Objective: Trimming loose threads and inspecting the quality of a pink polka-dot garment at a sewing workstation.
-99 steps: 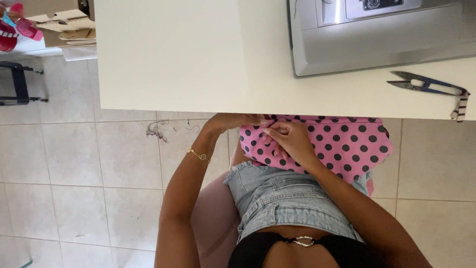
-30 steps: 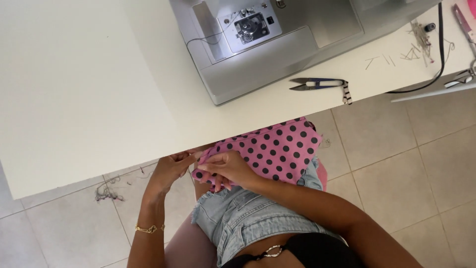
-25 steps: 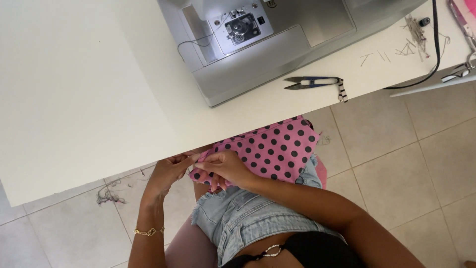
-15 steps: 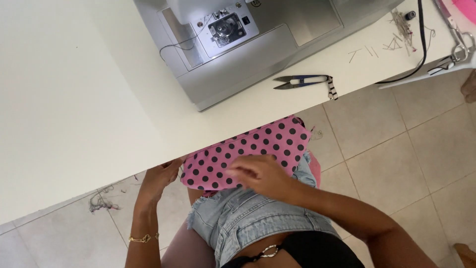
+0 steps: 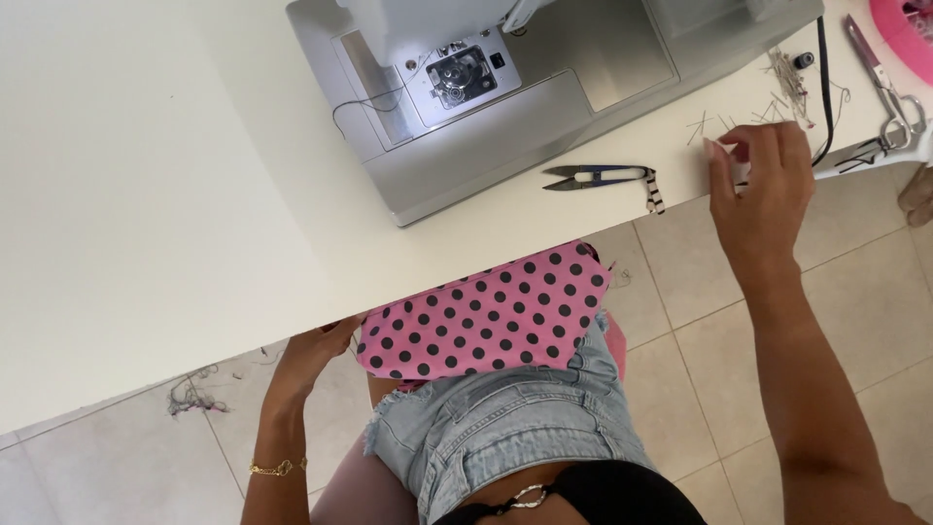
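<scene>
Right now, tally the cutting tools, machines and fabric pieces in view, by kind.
Thread snips: 1
Scissors: 1
Sewing machine: 1
Polka-dot fabric: 1
Total: 4
The right hand is over loose pins on the table, too small to count.

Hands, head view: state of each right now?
Left hand: grips the edge of the pink polka-dot fabric under the table.
Right hand: over the pins on the table; grasp cannot be told.
</scene>
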